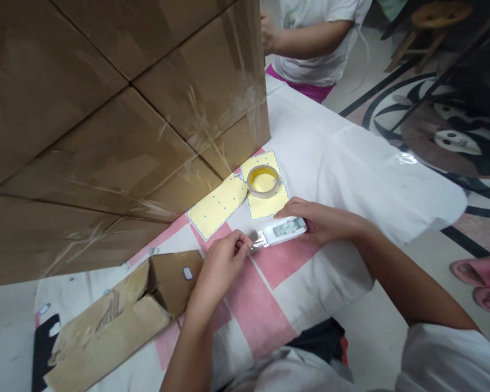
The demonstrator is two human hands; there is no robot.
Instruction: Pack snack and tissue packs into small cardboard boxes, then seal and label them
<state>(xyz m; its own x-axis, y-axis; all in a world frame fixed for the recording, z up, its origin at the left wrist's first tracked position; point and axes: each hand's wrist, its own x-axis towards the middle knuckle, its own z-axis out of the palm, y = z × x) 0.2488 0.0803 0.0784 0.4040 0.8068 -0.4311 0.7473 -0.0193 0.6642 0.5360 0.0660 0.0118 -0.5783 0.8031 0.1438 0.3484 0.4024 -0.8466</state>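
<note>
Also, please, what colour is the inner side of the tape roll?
The inner side of the tape roll is yellow; the head view shows it best.

Layout of the table (330, 147). We are seeing the stack of cartons (139, 136) standing along the far left edge. Before its foot, toward the middle of the table, the left card (216, 209) is lying; the right card (261, 208) is lying just to its right, with the tape roll (263, 170) resting on it. Toward the left corner, before the stack, the small box (122, 316) is lying. Nearer the front edge than the right card, we are holding the handheld device (286, 228) between our left hand (224, 261) and right hand (318, 220). Beyond the far edge, a person (310, 43) is staying behind the stack's right end.
</note>
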